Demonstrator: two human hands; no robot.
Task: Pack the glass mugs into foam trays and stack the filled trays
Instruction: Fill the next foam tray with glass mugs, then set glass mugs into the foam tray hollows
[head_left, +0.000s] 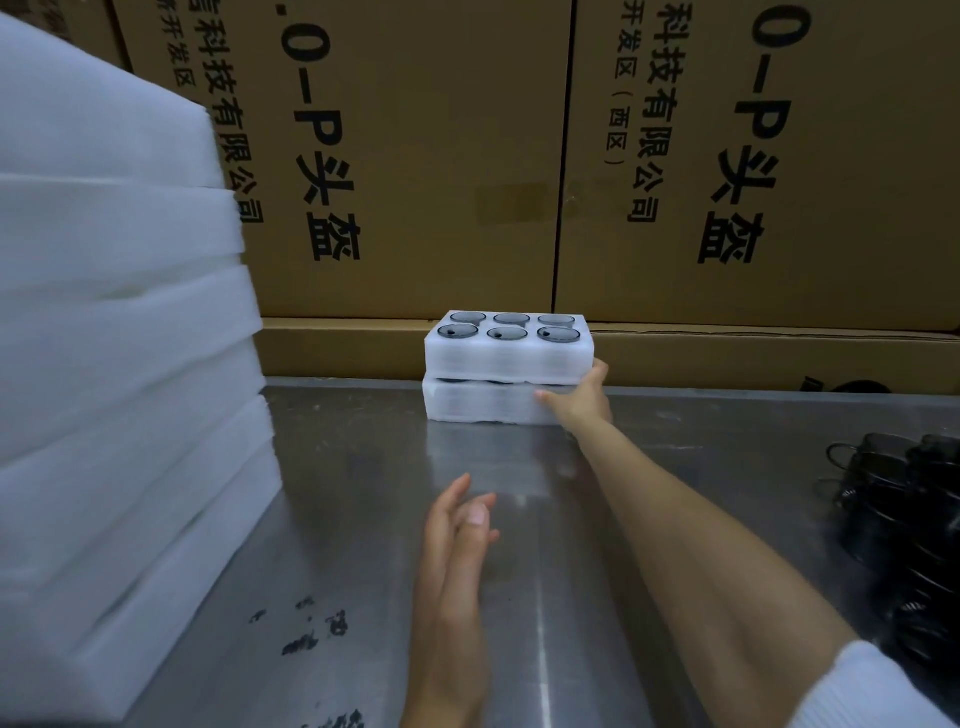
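Note:
Two white foam trays stand stacked at the far side of the steel table. The upper tray (509, 356) holds several dark glass mugs (508, 333) in its round pockets. The lower tray (478, 405) shows only its front wall. My right hand (582, 397) reaches out to the stack's right end, thumb against the lower tray's front and fingers at the side near the seam between the trays. My left hand (457, 525) hovers over the table's middle with straight fingers, holding nothing.
A tall pile of white foam sheets (119, 332) fills the left side. Loose dark glass mugs (904, 525) are heaped at the right edge. Large printed cardboard boxes (415, 156) form a wall behind the steel table (337, 493).

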